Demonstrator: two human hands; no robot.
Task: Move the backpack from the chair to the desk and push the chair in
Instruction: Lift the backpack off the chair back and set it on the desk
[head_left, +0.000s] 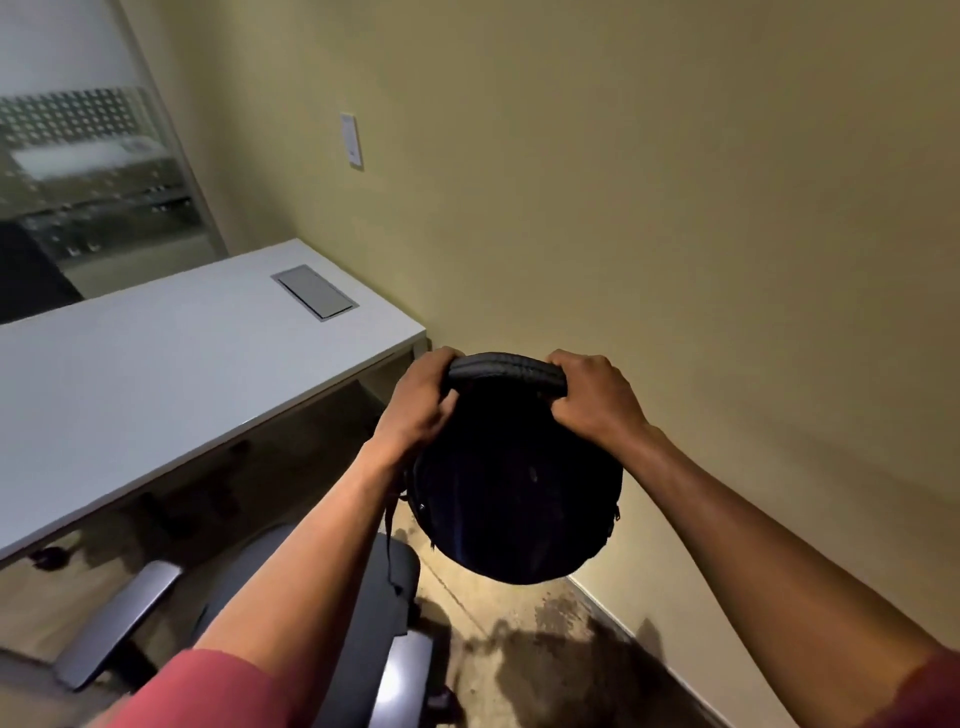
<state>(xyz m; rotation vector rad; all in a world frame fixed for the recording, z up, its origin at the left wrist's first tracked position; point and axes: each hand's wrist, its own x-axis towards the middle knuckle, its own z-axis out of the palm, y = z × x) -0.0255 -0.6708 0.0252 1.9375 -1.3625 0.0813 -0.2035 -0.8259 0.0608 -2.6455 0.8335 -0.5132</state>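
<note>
- The black backpack (511, 499) is hanging in the air from both hands, just beyond the right end of the white desk (171, 384) and close to the yellow wall (649, 208), above the floor (524, 649).
- Its padded top handle (506, 375) is stretching between the two grips, with the bag's body drooping below the wrists.
- The left hand (422, 402) is clenching the handle's left end, fingers curled over it.
- The right hand (592, 397) is clenching the handle's right end the same way.
- The backpack is sitting clear of the chair (382, 618), whose dark seat and grey armrest (117, 623) are showing under the left forearm, beside the desk's front edge.
- The bag is not touching the desk.
</note>
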